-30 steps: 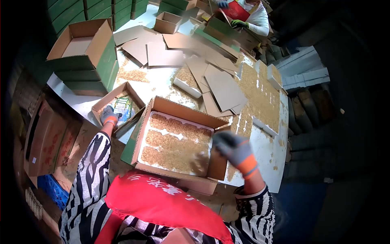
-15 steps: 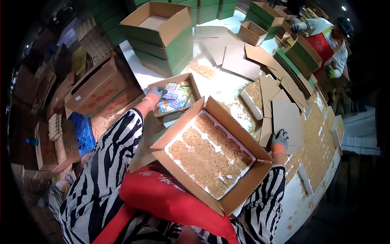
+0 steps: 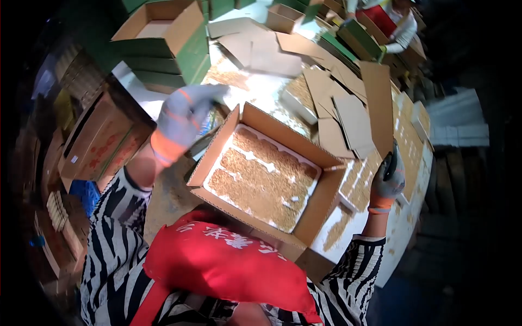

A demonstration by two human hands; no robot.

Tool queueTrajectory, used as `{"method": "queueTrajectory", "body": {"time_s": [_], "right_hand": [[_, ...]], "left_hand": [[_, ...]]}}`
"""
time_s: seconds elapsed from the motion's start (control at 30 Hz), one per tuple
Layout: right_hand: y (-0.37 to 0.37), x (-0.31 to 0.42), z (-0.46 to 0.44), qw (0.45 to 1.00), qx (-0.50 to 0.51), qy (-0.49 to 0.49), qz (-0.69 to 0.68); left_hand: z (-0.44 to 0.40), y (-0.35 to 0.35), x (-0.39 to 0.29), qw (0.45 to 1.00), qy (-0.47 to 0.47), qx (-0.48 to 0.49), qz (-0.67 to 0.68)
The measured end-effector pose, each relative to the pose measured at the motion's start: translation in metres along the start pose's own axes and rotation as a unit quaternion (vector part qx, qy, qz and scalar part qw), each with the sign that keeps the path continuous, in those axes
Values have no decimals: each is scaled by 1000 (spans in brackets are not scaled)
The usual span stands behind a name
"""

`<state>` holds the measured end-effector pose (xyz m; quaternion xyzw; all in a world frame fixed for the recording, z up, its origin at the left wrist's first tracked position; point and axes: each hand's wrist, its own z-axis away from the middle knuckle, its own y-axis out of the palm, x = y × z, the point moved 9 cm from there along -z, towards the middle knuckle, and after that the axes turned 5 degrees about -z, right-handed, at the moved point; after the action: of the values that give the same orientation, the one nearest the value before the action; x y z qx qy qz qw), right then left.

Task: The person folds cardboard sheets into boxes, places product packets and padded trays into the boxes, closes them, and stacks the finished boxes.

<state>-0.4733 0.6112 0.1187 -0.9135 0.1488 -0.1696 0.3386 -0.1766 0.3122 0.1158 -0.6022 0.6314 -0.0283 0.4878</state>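
Observation:
My right hand (image 3: 389, 175), in a grey glove with an orange cuff, grips the lower end of a brown cardboard sheet (image 3: 377, 103) that stands up on edge. My left hand (image 3: 182, 122), gloved alike, is raised above the far left side of the open cardboard box (image 3: 209, 157). Motion smears its fingers, so whether anything is in them cannot be told. Inside the box lies a white foam tray (image 3: 266, 165) covered in brown grain-like bits. Behind my left hand, a smaller box of colourful packets (image 3: 206, 126) is mostly hidden.
Stacked green boxes (image 3: 168, 65) stand at the back left. Flat cardboard pieces (image 3: 326, 103) lie beyond the open box, near more filled foam trays (image 3: 298, 100). A co-worker (image 3: 399, 24) is at the far right. Large brown cartons (image 3: 103, 138) sit on the left.
My left hand has risen from the packets and come nearer the camera. My right hand has lifted a cardboard sheet off the pile, tilting it upright. The view has shifted.

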Motion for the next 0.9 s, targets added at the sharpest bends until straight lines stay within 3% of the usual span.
{"method": "queueTrajectory", "body": {"time_s": [0.07,0.13,0.17,0.2,0.23,0.27,0.3,0.33,0.37,0.47,0.5,0.6,0.67,0.7,0.73,0.8,0.87,0.9], "right_hand": [[-34,67,-1,997,-9,-76,8],[-45,133,8,983,59,-157,78],[-43,159,22,972,115,-191,67],[-37,180,34,958,171,-222,55],[-25,196,42,937,245,-247,21],[-14,212,53,909,318,-268,-16],[8,216,70,882,391,-259,-40],[35,214,91,849,462,-247,-65],[58,207,110,800,552,-230,-55],[76,193,121,810,552,-188,-60],[65,199,104,807,573,-114,-90],[5,168,55,892,347,50,-285],[-10,89,76,849,200,325,-367],[-7,70,87,832,123,351,-411],[9,62,108,793,83,400,-451],[77,51,184,662,222,555,-453],[108,85,192,761,231,461,-395],[106,87,195,750,222,473,-405]], "left_hand": [[17,38,-83,939,210,176,-206],[45,58,-92,916,269,197,-224],[49,55,-82,915,237,235,-226],[49,41,-54,977,115,175,-51],[49,22,-32,985,25,77,151],[45,9,-27,995,91,41,25],[47,8,4,985,-42,47,161],[57,18,29,939,-176,54,290],[61,28,35,917,-194,55,344],[84,70,56,852,-233,126,451],[91,78,60,830,-246,161,474],[77,65,30,783,-251,271,500],[110,92,52,742,-253,310,538],[129,112,70,722,-253,329,553],[140,134,91,790,-213,365,444],[123,125,70,923,-209,293,133],[132,149,89,906,-225,315,169],[134,149,86,892,-243,317,211]]}}
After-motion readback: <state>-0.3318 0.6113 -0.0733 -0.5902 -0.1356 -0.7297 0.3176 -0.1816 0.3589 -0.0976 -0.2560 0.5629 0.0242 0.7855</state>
